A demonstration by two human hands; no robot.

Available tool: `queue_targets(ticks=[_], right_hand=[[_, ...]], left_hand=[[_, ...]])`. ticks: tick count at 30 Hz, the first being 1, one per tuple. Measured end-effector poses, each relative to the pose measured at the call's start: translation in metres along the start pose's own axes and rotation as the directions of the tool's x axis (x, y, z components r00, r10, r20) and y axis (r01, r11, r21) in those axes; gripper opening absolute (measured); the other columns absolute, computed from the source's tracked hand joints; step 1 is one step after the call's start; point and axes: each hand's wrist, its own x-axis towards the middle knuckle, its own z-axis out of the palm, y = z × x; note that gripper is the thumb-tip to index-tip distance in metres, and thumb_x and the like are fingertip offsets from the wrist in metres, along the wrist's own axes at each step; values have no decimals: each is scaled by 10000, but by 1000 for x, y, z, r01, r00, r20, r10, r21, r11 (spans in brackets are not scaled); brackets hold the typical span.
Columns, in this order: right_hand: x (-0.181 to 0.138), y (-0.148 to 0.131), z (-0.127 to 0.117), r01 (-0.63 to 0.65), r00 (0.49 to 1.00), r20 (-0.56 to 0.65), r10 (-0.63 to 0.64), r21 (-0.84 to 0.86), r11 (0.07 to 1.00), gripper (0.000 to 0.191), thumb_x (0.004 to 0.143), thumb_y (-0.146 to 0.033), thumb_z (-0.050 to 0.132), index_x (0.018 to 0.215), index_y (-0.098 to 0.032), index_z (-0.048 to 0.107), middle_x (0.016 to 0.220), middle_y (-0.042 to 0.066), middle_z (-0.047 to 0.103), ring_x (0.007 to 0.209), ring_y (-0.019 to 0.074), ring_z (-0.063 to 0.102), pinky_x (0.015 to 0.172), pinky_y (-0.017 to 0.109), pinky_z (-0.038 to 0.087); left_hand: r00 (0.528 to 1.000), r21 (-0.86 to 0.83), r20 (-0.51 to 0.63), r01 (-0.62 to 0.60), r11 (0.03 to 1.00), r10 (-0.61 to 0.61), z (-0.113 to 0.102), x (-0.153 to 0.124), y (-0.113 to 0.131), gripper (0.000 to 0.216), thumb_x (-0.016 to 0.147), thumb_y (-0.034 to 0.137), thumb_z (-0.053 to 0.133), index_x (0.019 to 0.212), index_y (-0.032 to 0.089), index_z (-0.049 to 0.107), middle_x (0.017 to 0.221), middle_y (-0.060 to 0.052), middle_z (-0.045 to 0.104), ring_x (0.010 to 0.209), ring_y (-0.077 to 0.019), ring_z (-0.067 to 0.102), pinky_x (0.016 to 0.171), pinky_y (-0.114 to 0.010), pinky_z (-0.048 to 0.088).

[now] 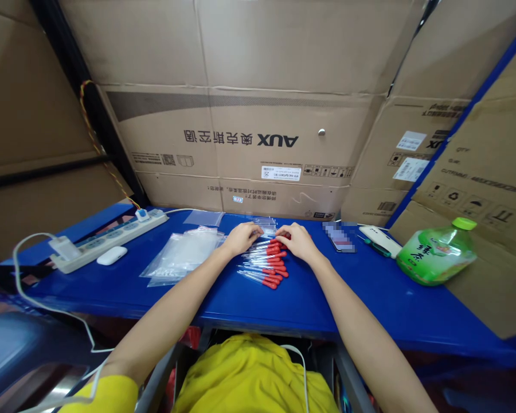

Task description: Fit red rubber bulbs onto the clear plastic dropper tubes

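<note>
Several clear tubes with red caps [267, 265] lie in a row on the blue table [309, 298]. My left hand [242, 237] rests at the far left end of the row, fingers curled onto a small clear bag [266, 224] or tubes. My right hand [298, 241] sits at the far right end, fingers bent over the red caps. What each hand grips is too small to make out.
A pile of clear plastic bags [181, 252] lies left of the tubes. A white power strip [107, 239] and earbud case [112, 255] sit far left. A phone [340, 237], a white device [379, 239] and a lying green bottle [437, 252] are right. Cardboard boxes [249, 143] wall the back.
</note>
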Motion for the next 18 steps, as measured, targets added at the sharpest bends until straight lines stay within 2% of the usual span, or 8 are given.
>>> queue_targets(ticks=[4,7,10,13,18], right_hand=[[-1,-2,1,-3,1000,2,3,-30,1000,109,926,-240,710,1005,-232,785,911,67,764,924,237,640,851,351,478],[0,0,-3,8,1000,-6,-8,-41,999,117,934,-238,690,1002,-231,785,925,68,764,922,232,641,847,342,480],[0,4,-11,10,999,-44,-13,-77,997,130,937,-245,669,992,-240,787,921,65,766,923,233,648,839,336,480],[-1,12,-25,-21,998,-66,12,-124,992,156,924,-222,640,963,-248,789,913,58,775,877,228,669,806,323,475],[-8,25,-42,-81,995,36,88,-155,985,144,861,-186,663,899,-249,787,861,34,788,789,208,694,715,289,448]], left_hand=[[998,60,53,11,998,-14,2,0,-4,179,944,192,591,995,205,762,1005,-71,738,944,-209,680,839,-287,498],[999,112,47,14,994,-19,3,0,-4,166,940,212,599,991,200,757,993,-80,705,975,-225,656,852,-300,498],[999,165,35,6,986,-12,3,0,-3,140,929,231,620,987,199,744,1061,-97,667,1042,-251,625,883,-328,494],[998,194,62,-5,981,-7,3,0,-4,107,931,219,614,949,201,718,1043,-94,675,1011,-255,622,858,-331,483],[994,158,109,-27,987,10,4,1,-8,101,935,188,609,1014,203,670,979,-70,701,942,-231,647,823,-310,471]])
